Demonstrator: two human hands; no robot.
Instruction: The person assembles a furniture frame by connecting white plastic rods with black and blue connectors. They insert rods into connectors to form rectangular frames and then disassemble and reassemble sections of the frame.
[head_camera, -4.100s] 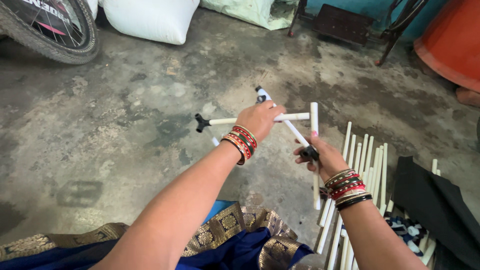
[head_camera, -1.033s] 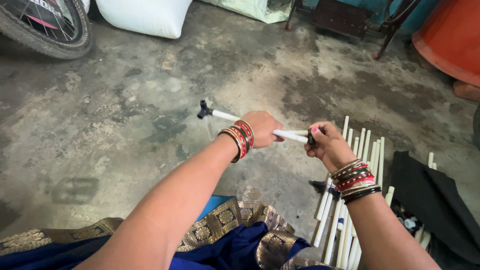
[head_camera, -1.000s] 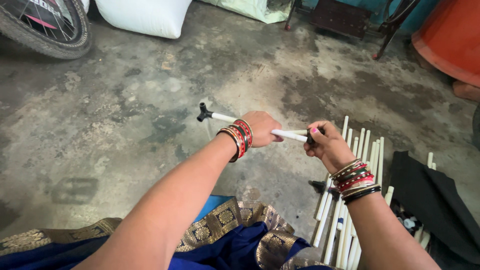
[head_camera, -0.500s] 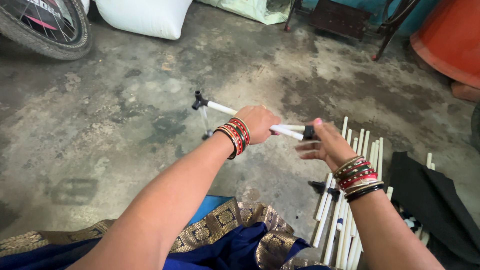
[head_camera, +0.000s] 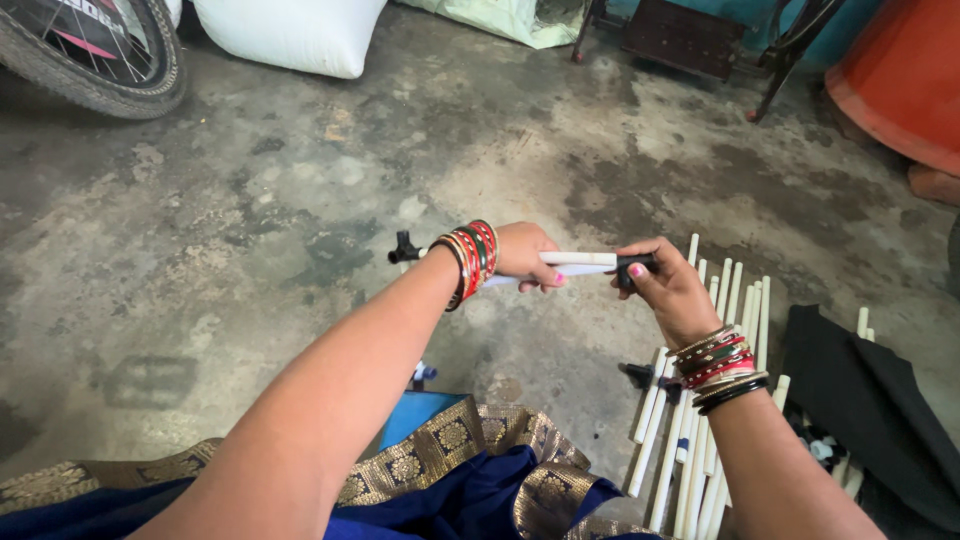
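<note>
Both my hands hold a frame of white rods (head_camera: 580, 264) with black joints above the concrete floor. My left hand (head_camera: 522, 255) grips the rods near their middle, red bangles on its wrist. At the right end, my right hand (head_camera: 668, 288) pinches a black connector (head_camera: 634, 268). Another black joint (head_camera: 404, 247) sticks out past my left wrist. A pile of loose white rods (head_camera: 712, 372) lies on the floor just under my right wrist.
A black cloth (head_camera: 868, 412) lies right of the rod pile. A bicycle wheel (head_camera: 98, 52) and a white sack (head_camera: 296, 32) are at the far left, a dark stand (head_camera: 690, 36) and an orange tub (head_camera: 900, 78) at the far right. Blue and gold fabric (head_camera: 460, 470) covers my lap.
The rod frame has been folded from a spread cross into a nearly flat bundle. My hands have drawn close together, and the right fingers now sit on the black connector at the end.
</note>
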